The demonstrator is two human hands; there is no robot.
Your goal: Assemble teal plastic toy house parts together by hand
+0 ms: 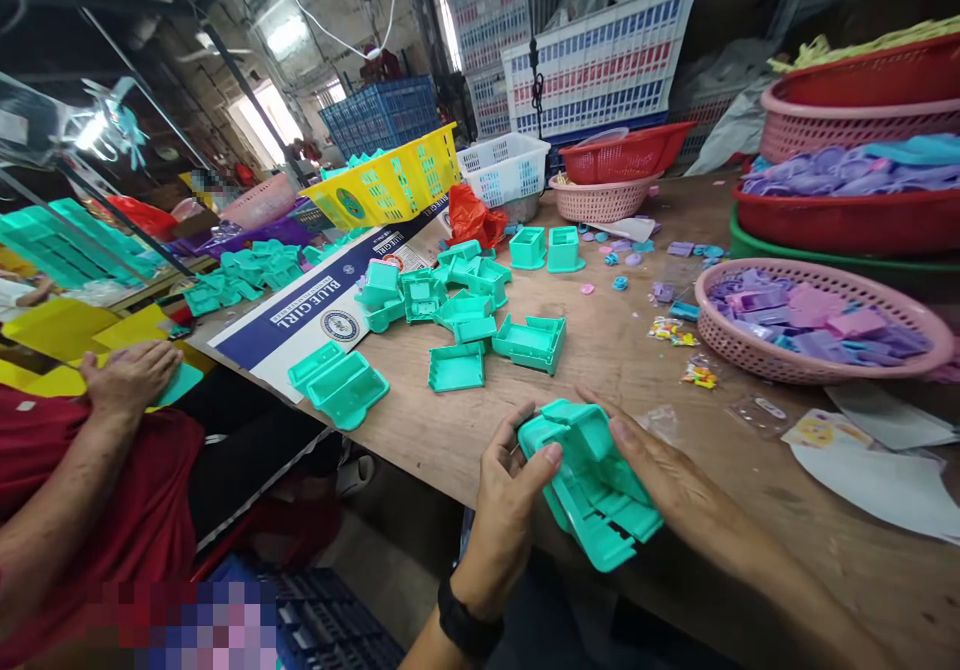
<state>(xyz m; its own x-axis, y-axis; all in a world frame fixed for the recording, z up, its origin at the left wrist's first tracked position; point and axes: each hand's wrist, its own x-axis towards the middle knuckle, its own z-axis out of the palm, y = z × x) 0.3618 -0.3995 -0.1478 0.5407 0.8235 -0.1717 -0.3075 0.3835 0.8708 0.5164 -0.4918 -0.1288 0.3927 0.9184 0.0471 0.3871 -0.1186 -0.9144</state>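
Both hands, left hand (510, 485) and right hand (667, 475), have their fingers closed around a teal plastic housing (592, 485) at the near edge of the wooden surface (637, 360), near loose teal parts (457, 305).

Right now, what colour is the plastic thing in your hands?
Teal green: the plastic piece, clearest in the head view.
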